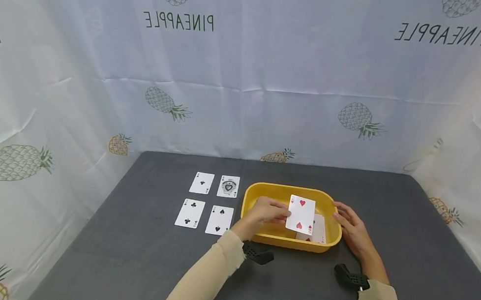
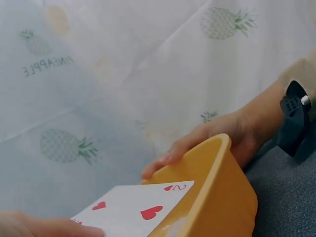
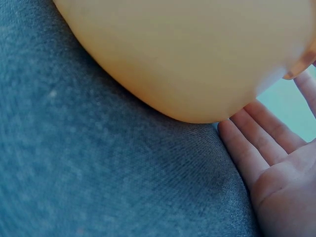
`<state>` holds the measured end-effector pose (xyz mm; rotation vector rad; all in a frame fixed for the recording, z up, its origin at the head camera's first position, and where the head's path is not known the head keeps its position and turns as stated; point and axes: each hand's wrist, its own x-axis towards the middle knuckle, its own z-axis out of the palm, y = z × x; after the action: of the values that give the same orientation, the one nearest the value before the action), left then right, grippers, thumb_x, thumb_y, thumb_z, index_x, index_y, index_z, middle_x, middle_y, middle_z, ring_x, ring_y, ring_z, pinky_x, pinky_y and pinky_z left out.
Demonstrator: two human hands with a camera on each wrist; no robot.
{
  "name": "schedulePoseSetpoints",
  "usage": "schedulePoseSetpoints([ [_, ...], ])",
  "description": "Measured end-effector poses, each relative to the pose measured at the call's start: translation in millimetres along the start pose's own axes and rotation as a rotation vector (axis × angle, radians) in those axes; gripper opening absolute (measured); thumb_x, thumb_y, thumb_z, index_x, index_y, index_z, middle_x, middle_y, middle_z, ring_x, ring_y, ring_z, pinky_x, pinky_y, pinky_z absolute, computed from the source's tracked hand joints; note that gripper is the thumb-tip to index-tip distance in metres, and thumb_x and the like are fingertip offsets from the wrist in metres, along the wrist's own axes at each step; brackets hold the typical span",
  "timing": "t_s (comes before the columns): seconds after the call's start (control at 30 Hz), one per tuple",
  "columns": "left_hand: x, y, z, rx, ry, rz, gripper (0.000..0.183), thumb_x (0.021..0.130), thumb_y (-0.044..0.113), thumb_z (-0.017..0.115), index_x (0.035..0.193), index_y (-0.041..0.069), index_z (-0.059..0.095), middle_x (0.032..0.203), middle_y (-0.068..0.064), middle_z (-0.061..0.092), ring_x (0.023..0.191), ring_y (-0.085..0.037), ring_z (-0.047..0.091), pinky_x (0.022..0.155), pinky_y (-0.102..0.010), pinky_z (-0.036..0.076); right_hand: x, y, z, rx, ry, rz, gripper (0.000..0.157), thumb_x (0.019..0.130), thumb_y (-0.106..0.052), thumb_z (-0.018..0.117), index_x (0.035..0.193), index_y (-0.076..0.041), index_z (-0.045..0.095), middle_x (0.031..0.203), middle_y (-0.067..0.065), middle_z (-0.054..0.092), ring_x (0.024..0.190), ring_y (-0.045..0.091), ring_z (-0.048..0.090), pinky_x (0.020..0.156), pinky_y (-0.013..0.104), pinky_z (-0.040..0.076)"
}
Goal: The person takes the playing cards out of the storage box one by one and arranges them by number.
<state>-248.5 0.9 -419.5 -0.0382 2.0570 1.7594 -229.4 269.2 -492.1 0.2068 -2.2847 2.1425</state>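
- White and red, the two of hearts (image 1: 301,214) sits face up above the tray's interior, pinched at its left edge by the left hand (image 1: 270,212); I see the thumb on its face, and an edge hold like this leaves the pips readable.
- Below it, in the right part of the yellow tray (image 1: 283,242), I make out another card (image 1: 319,228), partly covered; the walls presumably keep loose cards together.
- The right hand (image 1: 353,231) lays fairly straight fingers against the tray's right end, probably steadying it; how firmly it presses, I can't tell.
- Left of the tray, four cards lie apart: ace of clubs (image 1: 202,183) far left, ornate ace (image 1: 228,187) far right, two of clubs (image 1: 190,213) near left, two of spades (image 1: 219,219) near right. I read rows by rank, spaced so every face shows.
- All rest on the dark tabletop (image 1: 138,267).
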Motion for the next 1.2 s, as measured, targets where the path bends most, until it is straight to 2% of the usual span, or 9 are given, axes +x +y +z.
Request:
schedulePoseSetpoints([
  [0.13,-2.0,-0.5,-8.8,-0.014,0.002,0.008,0.022,0.085,0.013,0.073,0.102,0.0,0.073,0.096,-0.012,0.073,0.067,-0.011,0.065,0.084,-0.033,0.06,0.3,0.7,0.1,0.006,0.004,0.003,0.034,0.101,-0.021,0.05,0.134,-0.02,0.047,0.111,-0.027,0.054,0.099,-0.011,0.057,0.08,0.008,0.052],
  [0.33,-2.9,0.9,-23.3,-0.039,-0.004,0.045,0.027,0.086,0.008,0.07,0.109,-0.007,0.069,0.091,-0.013,0.072,0.063,-0.006,0.062,0.074,-0.026,0.061,0.1,0.2,0.5,0.038,-0.01,-0.011,0.033,0.101,-0.018,0.049,0.134,-0.019,0.048,0.112,-0.026,0.056,0.099,-0.01,0.059,0.08,0.01,0.053],
  [0.53,-7.5,0.0,-42.5,-0.014,0.036,0.079,0.028,0.086,0.01,0.071,0.109,-0.005,0.069,0.097,-0.015,0.073,0.064,-0.005,0.063,0.081,-0.033,0.06,-1.0,-2.1,1.5,0.048,-0.009,-0.015,0.033,0.101,-0.018,0.049,0.134,-0.018,0.048,0.113,-0.025,0.056,0.099,-0.009,0.059,0.079,0.01,0.053],
  [0.8,-16.5,-1.3,-67.0,0.031,0.087,0.094,0.029,0.086,0.013,0.071,0.11,-0.004,0.069,0.108,-0.02,0.071,0.07,-0.005,0.066,0.076,-0.025,0.061,-1.4,-1.9,0.6,0.043,-0.017,-0.022,0.033,0.101,-0.017,0.049,0.134,-0.018,0.047,0.113,-0.025,0.056,0.099,-0.009,0.059,0.08,0.009,0.053],
  [1.0,-23.1,-2.0,-82.9,0.056,0.114,0.094,0.029,0.087,0.013,0.07,0.111,-0.002,0.069,0.109,-0.018,0.071,0.07,-0.004,0.066,0.076,-0.025,0.061,-1.7,-2.1,0.0,0.034,-0.015,-0.02,0.034,0.101,-0.018,0.049,0.135,-0.018,0.047,0.113,-0.025,0.055,0.099,-0.009,0.058,0.08,0.009,0.053],
  [1.2,-26.9,-5.5,-99.7,0.068,0.169,0.115,0.03,0.088,0.014,0.069,0.113,-0.001,0.069,0.113,-0.02,0.069,0.073,-0.006,0.068,0.078,-0.026,0.061,-1.5,-2.2,0.0,0.036,-0.015,-0.014,0.034,0.101,-0.018,0.049,0.134,-0.018,0.047,0.113,-0.026,0.055,0.099,-0.01,0.058,0.08,0.009,0.053],
])
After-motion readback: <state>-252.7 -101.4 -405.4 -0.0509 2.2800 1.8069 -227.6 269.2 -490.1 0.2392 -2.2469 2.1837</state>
